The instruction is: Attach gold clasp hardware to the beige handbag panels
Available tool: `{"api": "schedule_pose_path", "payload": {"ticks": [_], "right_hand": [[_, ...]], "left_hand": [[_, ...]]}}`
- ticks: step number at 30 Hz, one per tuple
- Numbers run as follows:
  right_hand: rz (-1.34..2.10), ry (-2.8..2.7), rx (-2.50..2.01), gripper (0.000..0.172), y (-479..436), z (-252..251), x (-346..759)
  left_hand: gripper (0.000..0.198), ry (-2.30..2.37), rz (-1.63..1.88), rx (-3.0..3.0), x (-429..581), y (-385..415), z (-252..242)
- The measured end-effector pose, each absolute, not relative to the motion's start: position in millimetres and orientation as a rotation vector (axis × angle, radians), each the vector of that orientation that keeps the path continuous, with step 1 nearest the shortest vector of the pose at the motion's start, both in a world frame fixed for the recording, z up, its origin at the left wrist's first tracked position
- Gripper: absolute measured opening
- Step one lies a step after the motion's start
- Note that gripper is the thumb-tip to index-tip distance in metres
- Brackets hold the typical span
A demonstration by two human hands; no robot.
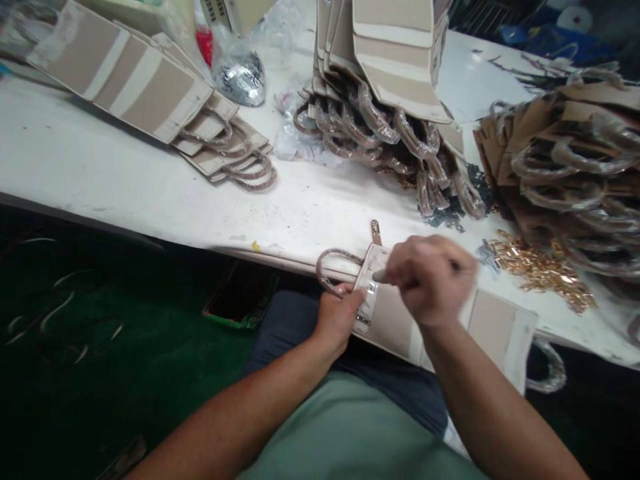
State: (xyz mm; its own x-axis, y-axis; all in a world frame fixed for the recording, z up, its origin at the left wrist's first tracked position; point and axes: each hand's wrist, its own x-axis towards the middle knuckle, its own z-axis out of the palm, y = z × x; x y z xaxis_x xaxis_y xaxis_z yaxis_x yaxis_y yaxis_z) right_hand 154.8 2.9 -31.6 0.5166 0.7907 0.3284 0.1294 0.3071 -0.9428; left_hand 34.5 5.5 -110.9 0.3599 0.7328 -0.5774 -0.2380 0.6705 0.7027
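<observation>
A beige bag panel [395, 312] with pale cross bands and plastic-wrapped handles lies across my lap and the table edge. My left hand [340, 317] is closed on the panel's left end, thumb on top near a small metal fitting [371, 288]. Beside the thumb, a brown wrapped handle [320, 267] loops out. Above the panel, my right hand [433, 277] is curled into a fist, blurred by motion. From it sticks the blunt greyish tip of a small hand tool [381, 275], pointing at the fitting; its exact kind is unclear. A short strap tab [376, 231] sticks up beyond the panel.
Similar panels with wrapped handles lie at left [145, 80] and stacked at centre [395, 60]. Brown bag pieces [560, 153] are heaped at right. Gold metal clips [550, 270] and dark metal pieces [447, 217] are scattered nearby. A plastic bag [240, 77] of metal parts sits behind.
</observation>
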Motion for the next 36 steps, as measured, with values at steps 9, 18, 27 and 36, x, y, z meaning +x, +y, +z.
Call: {"api": "schedule_pose_path", "payload": {"ticks": [9,18,27,36], "right_hand": [[0.585,-0.932,-1.800,0.044,-38.6,-27.7,188.5],[0.350,-1.242,-2.261,0.020,-25.3,-77.1,193.5],[0.162,-1.285,-2.346,0.013,-31.3,-70.5,179.3],[0.177,-1.217,-2.463,0.019,-26.0,-66.4,172.8]], "left_hand": [[0.033,1.035,0.660,0.558,32.1,6.4,-112.7],[0.048,0.967,0.575,0.621,19.9,7.0,-110.2],[0.057,1.016,1.064,2.158,-29.2,36.2,-81.5],[0.053,0.523,0.362,2.754,21.8,80.5,-75.5]]}}
